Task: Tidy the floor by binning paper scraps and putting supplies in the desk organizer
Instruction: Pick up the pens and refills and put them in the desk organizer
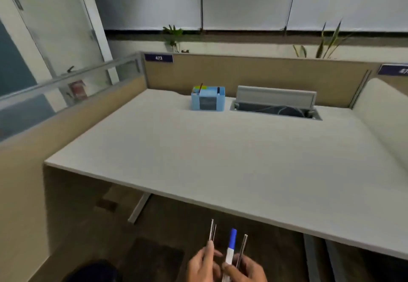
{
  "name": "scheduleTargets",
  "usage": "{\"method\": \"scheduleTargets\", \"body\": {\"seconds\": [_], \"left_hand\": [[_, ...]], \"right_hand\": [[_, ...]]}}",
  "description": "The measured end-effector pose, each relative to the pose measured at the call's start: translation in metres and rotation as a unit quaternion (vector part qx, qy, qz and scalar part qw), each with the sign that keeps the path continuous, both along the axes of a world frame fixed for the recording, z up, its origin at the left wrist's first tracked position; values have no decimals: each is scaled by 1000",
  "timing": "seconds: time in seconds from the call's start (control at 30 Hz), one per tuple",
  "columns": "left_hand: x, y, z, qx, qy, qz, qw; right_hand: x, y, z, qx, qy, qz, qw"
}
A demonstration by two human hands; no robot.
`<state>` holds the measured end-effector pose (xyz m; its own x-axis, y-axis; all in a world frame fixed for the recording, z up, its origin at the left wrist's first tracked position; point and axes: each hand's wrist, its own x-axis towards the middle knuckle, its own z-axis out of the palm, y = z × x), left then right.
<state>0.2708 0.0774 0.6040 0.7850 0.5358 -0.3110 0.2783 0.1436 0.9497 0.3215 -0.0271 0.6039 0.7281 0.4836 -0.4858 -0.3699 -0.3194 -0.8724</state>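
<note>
Low in the view, below the desk's front edge, my two hands hold writing supplies upright. My left hand [202, 265] pinches two thin grey pens [212, 230]. My right hand [245, 268] grips a white marker with a blue cap [231, 244] and another thin grey pen [242, 247]. The light blue desk organizer [208, 99] stands at the back of the white desk [220, 160], with a pencil and a dark pen sticking out of it. No paper scraps or bin are in view.
An open cable tray with a raised grey lid [276, 104] is set in the desk right of the organizer. Tan partitions [254, 76] enclose the desk at the back and left. A metal desk leg [140, 207] stands on the dark floor.
</note>
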Motion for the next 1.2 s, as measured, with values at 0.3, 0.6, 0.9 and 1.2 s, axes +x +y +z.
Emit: {"method": "scheduleTargets", "body": {"seconds": [0.3, 0.6, 0.9, 1.2], "left_hand": [[53, 80, 119, -15, -55, 64, 996], [128, 198, 188, 226, -61, 31, 972], [193, 252, 218, 128, -122, -56, 983], [249, 252, 242, 140, -141, -44, 979]], "right_hand": [[53, 74, 136, -33, -131, -17, 991], [112, 208, 204, -151, -296, -60, 941], [179, 263, 230, -151, -278, -77, 946], [243, 273, 246, -149, -311, -92, 934]]}}
